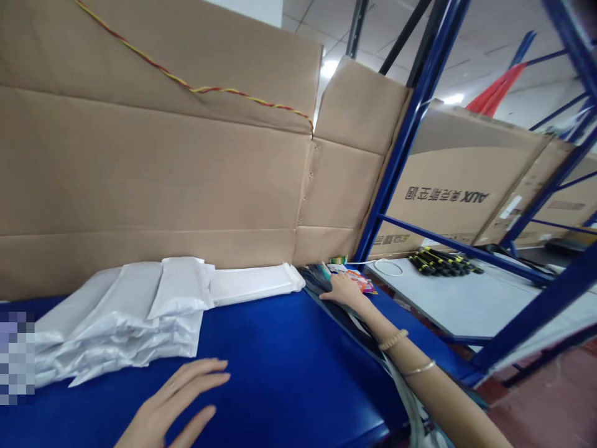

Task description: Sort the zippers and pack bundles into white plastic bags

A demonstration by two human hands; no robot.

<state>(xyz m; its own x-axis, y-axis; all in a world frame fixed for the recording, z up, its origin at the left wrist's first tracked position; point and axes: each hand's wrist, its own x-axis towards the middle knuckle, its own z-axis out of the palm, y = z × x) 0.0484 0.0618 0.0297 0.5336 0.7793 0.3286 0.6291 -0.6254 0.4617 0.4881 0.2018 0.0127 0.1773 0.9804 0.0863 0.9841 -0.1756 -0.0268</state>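
My left hand (180,395) lies flat on the blue tabletop (275,361), fingers apart and holding nothing. It is just right of a stack of white plastic mailer bags (125,317). My right hand (342,291), with a thin bangle and a beaded bracelet on its wrist, rests palm down on a dark flat bundle (317,280) at the table's far corner. A small colourful packet (362,283) lies by its fingertips, and a long pale strap (401,389) hangs down under my forearm.
Tall cardboard sheets (140,174) stand behind the table. To the right, a blue metal rack (410,124) holds a grey shelf (471,298) bearing black-and-yellow screwdrivers (443,262) and a white cable loop (388,267). An AUX carton (459,180) stands behind them.
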